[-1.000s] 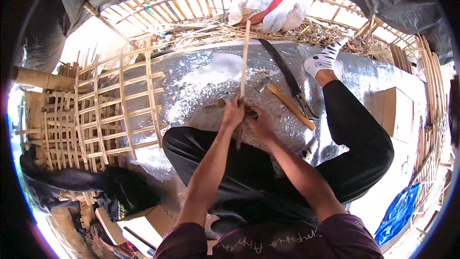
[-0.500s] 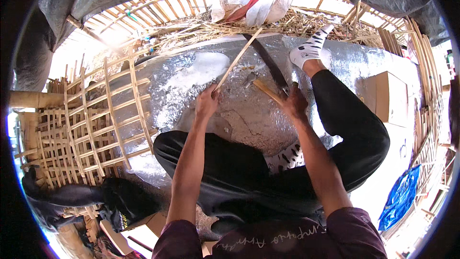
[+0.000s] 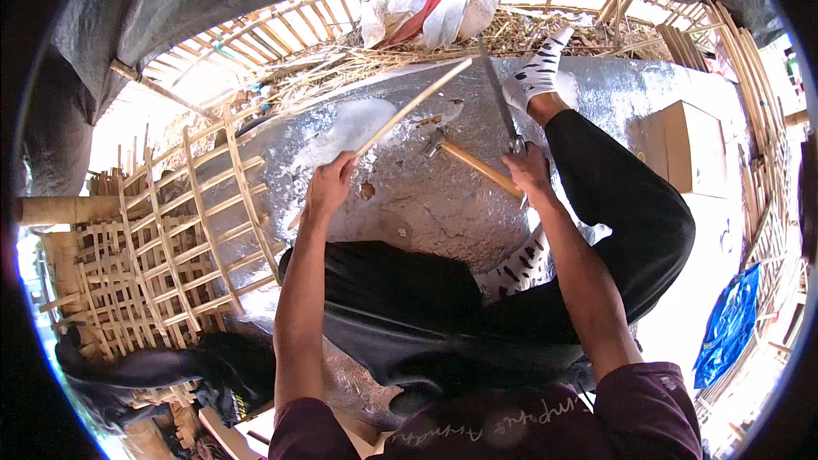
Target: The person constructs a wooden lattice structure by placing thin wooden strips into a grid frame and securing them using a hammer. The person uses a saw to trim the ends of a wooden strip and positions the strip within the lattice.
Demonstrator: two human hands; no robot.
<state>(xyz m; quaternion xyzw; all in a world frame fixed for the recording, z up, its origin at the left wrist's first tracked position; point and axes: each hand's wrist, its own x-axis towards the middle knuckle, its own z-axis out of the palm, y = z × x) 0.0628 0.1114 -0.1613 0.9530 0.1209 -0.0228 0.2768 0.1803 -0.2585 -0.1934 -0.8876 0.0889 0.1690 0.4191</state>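
My left hand is closed around a long pale bamboo strip, which slants up and to the right. In my right hand is the handle of a machete; its long dark blade points away from me, apart from the strip. A hammer with a wooden handle lies on the silvery ground sheet, its handle end just by my right hand. My legs are folded around a dusty patch of the sheet. The machete's grip is mostly hidden by my fingers.
Woven bamboo lattice panels lie at the left. A cardboard box stands at the right, with a blue plastic sheet nearer me. Bamboo scraps and a white and red sack are along the far edge.
My left hand has moved left with the bamboo strip, which now leans further over. The machete blade has turned to point more straight away from me, and the hammer is more plainly in view.
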